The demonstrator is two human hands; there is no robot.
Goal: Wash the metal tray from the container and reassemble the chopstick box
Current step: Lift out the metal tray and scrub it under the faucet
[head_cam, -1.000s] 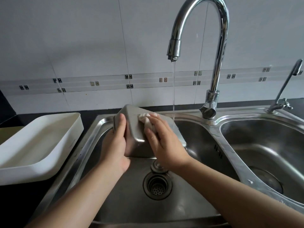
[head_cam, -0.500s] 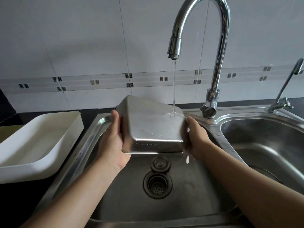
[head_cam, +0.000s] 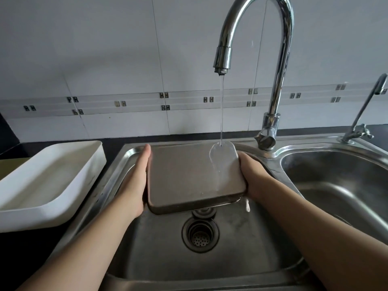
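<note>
Setting: kitchen sink corner, with grey wall tiles (head_cam: 105,49) carrying a patterned band, and a dark worktop (head_cam: 23,261) around a steel double sink.
Metal tray (head_cam: 189,177): held bottom up and nearly level over the left basin (head_cam: 147,253), clear of its floor, the near edge dipping slightly toward the camera. Its flat underside is wet at the far right corner.
Left hand (head_cam: 136,181): lies along the tray's left edge and grips it, thumb stretched up the side, the other fingers hidden beneath.
Right hand (head_cam: 252,175): grips the tray's right edge, fingers curled under and out of sight. How they lie below I cannot tell.
White strip (head_cam: 247,205): a short pale piece hangs just under the right hand at the tray's near right corner. What it belongs to cannot be told.
Water (head_cam: 221,106): a thin stream falls from the spout onto the tray's far right corner, spreads in a clear sheet and runs toward the near edge.
Tap (head_cam: 222,57): tall chrome gooseneck, its base on the ridge between the two basins.
Drain (head_cam: 200,235): round strainer in the left basin, directly below the tray's near edge.
Right basin (head_cam: 336,175): steel, partly in view.
Small tap (head_cam: 365,114): slim chrome one at the far right rim.
White container (head_cam: 52,179): shallow rounded box, open side up, on the worktop just left of the sink, well apart from the tray.
Yellowish slab (head_cam: 12,166): partly hidden behind the container's far left side.
</note>
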